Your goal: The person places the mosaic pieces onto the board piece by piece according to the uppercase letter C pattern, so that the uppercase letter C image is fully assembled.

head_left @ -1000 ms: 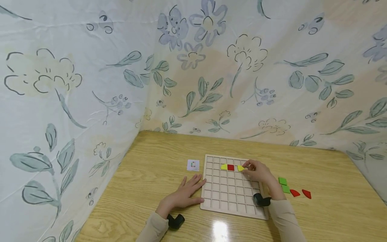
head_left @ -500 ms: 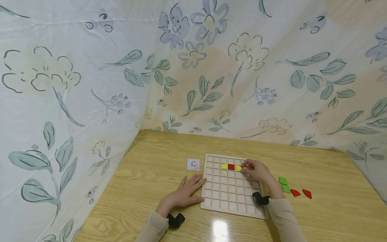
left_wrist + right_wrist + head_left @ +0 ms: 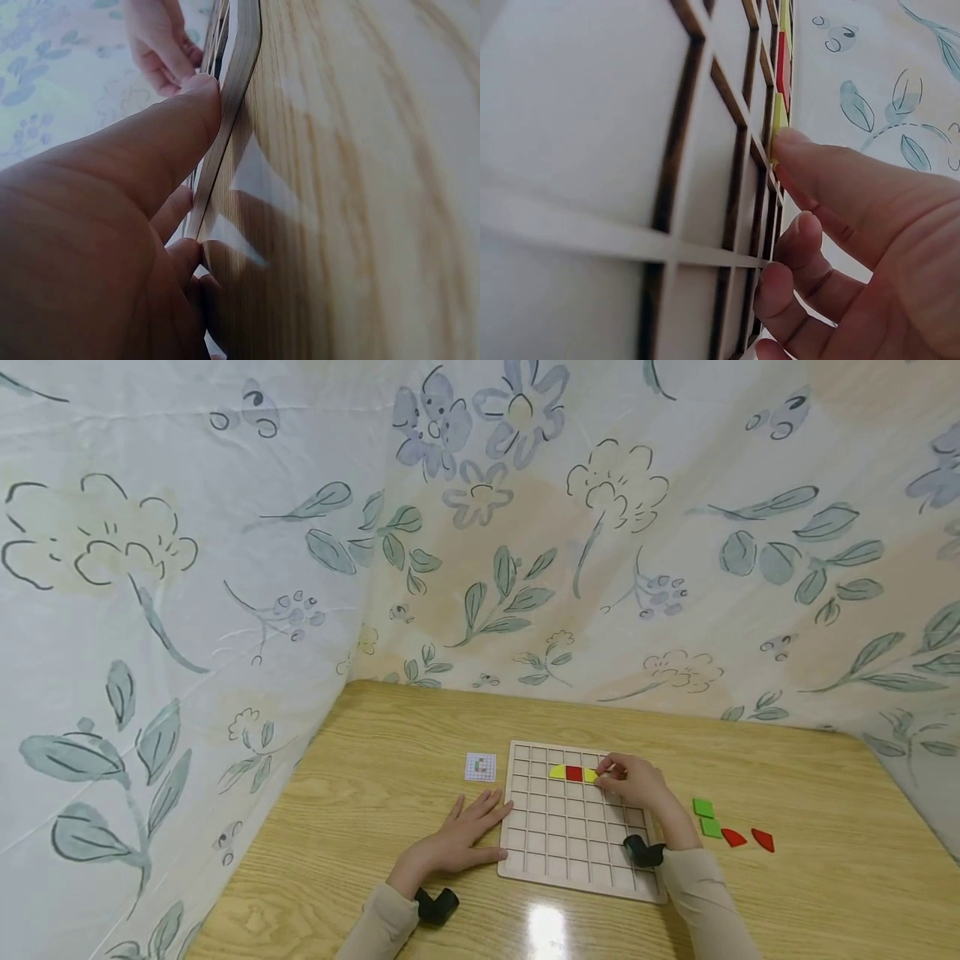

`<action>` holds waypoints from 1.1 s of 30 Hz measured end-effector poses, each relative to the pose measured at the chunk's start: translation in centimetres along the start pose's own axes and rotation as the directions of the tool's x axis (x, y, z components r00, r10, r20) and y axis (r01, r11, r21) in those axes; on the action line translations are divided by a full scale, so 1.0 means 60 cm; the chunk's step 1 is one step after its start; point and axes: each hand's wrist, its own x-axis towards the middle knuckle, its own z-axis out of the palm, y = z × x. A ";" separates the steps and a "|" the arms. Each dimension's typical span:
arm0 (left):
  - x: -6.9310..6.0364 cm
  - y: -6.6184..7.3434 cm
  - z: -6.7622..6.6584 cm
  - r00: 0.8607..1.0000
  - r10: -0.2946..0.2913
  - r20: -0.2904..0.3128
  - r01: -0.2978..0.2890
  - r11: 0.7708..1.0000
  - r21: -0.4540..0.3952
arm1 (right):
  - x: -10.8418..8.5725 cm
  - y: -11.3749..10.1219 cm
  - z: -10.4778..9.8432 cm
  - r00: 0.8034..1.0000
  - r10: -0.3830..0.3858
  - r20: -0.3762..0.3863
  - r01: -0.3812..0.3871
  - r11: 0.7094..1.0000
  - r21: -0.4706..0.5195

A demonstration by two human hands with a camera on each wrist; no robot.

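Observation:
A pale wooden grid board (image 3: 555,843) lies on the table. In one of its far rows a yellow tile with a curved side (image 3: 557,772) sits left of a red square tile (image 3: 573,773). Just right of the red square, my right hand (image 3: 637,781) pinches a second yellow tile (image 3: 589,774) by its right end; the right wrist view shows the thumb on that yellow tile (image 3: 778,112), and the fingers hide part of it. Fingers spread, my left hand (image 3: 457,839) rests on the table, its thumb and fingertips touching the board's left edge.
Left of the board lies a small printed grid card (image 3: 481,767). To the right are two green square tiles (image 3: 710,827) and two red curved tiles (image 3: 762,840). Behind the wood-grain table (image 3: 390,727) hangs a floral cloth (image 3: 480,568).
My right hand has slid the yellow tile left, closing the gap to the red square tile. The left hand has stayed in place.

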 end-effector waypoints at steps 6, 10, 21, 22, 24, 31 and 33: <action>-0.002 0.004 -0.002 1.000 -0.004 0.004 0.004 1.000 -0.006 | -0.004 0.000 -0.002 1.000 0.008 0.006 -0.008 1.000 0.023; -0.001 0.004 -0.001 1.000 -0.008 0.004 0.008 1.000 -0.007 | -0.009 0.003 -0.007 1.000 -0.001 0.015 0.000 0.998 0.062; 0.000 0.006 -0.002 1.000 -0.008 0.004 0.008 1.000 -0.014 | -0.040 0.011 -0.036 0.999 -0.025 -0.030 0.027 0.997 0.068; 0.000 0.006 -0.002 1.000 -0.009 0.004 0.009 1.000 -0.015 | -0.044 0.012 -0.039 0.999 -0.028 -0.035 0.030 0.997 0.066; 0.000 0.007 -0.002 1.000 -0.010 0.006 0.010 1.000 -0.014 | -0.050 0.014 -0.046 0.998 -0.030 -0.047 0.033 0.997 0.067; 0.001 0.008 -0.002 1.000 -0.016 0.002 0.016 1.000 -0.017 | -0.068 0.034 -0.065 0.995 -0.062 -0.082 0.064 0.998 0.019; 0.000 0.009 -0.002 1.000 -0.016 -0.001 0.016 1.000 -0.017 | -0.073 0.041 -0.070 0.994 -0.067 -0.086 0.068 0.998 0.007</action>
